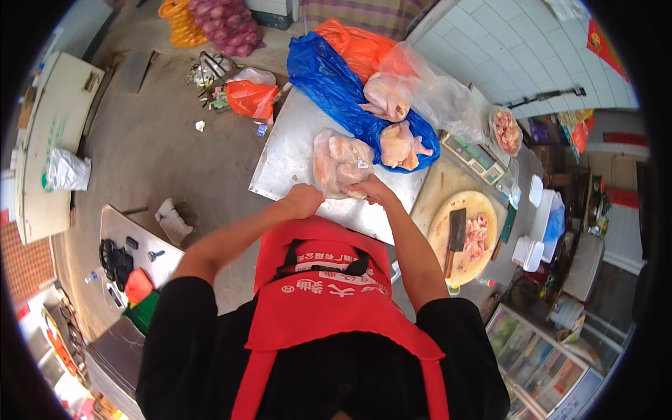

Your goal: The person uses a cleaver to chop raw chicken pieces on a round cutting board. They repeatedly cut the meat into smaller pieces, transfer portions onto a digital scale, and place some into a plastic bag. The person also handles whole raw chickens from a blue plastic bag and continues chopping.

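A clear plastic bag [342,157] with pale raw poultry inside lies on a metal-topped table [286,152] before me. My left hand [306,200] is closed in a fist at the bag's near left corner, pinching its edge. With bent fingers, my right hand [370,189] grips the bag's near right side, where a pale piece shows under the fingertips. Just beyond the bag, a plucked whole chicken [400,146] rests on a blue plastic bag [331,79]. Another plucked chicken [387,97] lies behind it, partly under clear plastic.
On the right, a cleaver [458,231] lies across a round chopping board [438,236] beside cut meat [476,236]. A digital scale [475,157] and a bowl of meat pieces [506,131] stand behind. Red plastic bags [352,44] lie at the table's far end.
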{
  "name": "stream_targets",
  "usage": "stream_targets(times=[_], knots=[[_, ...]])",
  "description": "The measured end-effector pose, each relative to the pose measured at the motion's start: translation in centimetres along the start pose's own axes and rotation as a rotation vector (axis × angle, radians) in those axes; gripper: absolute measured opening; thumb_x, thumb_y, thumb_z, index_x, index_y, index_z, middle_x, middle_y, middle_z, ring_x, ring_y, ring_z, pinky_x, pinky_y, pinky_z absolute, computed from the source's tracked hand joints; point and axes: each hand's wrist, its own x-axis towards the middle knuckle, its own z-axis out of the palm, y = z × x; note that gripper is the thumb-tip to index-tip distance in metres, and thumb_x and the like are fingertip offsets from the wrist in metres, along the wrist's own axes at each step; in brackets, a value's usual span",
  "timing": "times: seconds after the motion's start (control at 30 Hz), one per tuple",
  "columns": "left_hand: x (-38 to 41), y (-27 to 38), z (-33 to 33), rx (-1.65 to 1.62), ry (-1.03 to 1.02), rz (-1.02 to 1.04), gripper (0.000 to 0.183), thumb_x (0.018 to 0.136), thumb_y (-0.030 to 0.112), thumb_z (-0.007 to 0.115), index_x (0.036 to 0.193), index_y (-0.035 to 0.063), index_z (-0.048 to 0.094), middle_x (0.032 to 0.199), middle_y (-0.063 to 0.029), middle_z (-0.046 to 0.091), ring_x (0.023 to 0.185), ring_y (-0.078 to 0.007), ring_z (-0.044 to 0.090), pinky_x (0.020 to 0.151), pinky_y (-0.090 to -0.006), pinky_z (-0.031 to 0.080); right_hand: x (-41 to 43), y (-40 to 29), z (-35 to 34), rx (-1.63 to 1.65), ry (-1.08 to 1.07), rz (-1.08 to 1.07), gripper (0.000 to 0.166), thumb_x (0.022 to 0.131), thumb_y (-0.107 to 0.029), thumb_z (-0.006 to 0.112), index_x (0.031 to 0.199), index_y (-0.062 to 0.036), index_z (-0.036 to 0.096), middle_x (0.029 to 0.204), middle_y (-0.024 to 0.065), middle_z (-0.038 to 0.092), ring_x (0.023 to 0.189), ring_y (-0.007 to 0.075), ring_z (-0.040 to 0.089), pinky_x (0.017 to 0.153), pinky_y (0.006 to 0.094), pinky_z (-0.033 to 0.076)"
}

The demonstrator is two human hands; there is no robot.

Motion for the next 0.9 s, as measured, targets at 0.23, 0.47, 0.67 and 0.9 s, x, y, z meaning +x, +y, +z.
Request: stream_targets(times=[0.23, 0.47, 0.67, 0.9], knots=[[-0.5, -9.0, -11.1, 0.447, -0.069, 0.237, 0.015, 0.084, 0.017, 0.063, 0.085, 0.0081, 0.075, 0.083, -0.0173, 0.073, 0.082, -0.0389, 0.072, 0.071, -0.0511, 0.057, 1.6, 3.7, -4.6, -0.451, 0.323, -0.045, 0.051, 0.057, -0.039, 0.092, 0.072, 0.0064, 0.072, 0.067, 0.0128, 0.068, 0.05, 0.0182, 0.06, 0.045, 0.0343, 0.045], [7.6, -17.2, -3.2, -0.417, 0.513, -0.196, 0.022, 0.092, 0.026, 0.064, 0.104, 0.0079, 0.067, 0.096, -0.0189, 0.072, 0.089, -0.0338, 0.071, 0.072, -0.0458, 0.056, 1.2, 5.2, -4.2, -0.271, 0.586, -0.048, 0.042, 0.068, -0.029, 0.085, 0.09, 0.0043, 0.072, 0.07, 0.0129, 0.069, 0.051, 0.0168, 0.06, 0.043, 0.033, 0.044], [1.2, -5.1, 4.0, -1.573, 0.465, -0.84, 0.051, 0.09, 0.026, 0.071, 0.133, 0.0106, 0.047, 0.093, -0.0096, 0.06, 0.072, -0.0217, 0.062, 0.055, -0.0368, 0.051, -4.8, 5.2, 2.2, 0.533, 0.767, -0.037, 0.073, 0.085, -0.032, 0.082, 0.138, 0.0009, 0.044, 0.11, 0.0164, 0.063, 0.087, 0.0268, 0.068, 0.065, 0.0431, 0.062], [2.8, 0.9, 11.0, -0.694, 0.18, -0.364, 0.081, 0.075, 0.044, 0.083, 0.138, 0.0038, 0.051, 0.121, -0.0249, 0.062, 0.111, -0.0378, 0.06, 0.09, -0.0469, 0.054, -4.1, 7.8, 8.0, 0.721, 0.125, 0.243, 0.052, 0.094, -0.033, 0.063, 0.135, -0.0043, 0.051, 0.128, 0.0185, 0.059, 0.107, 0.0331, 0.063, 0.092, 0.0447, 0.052]])
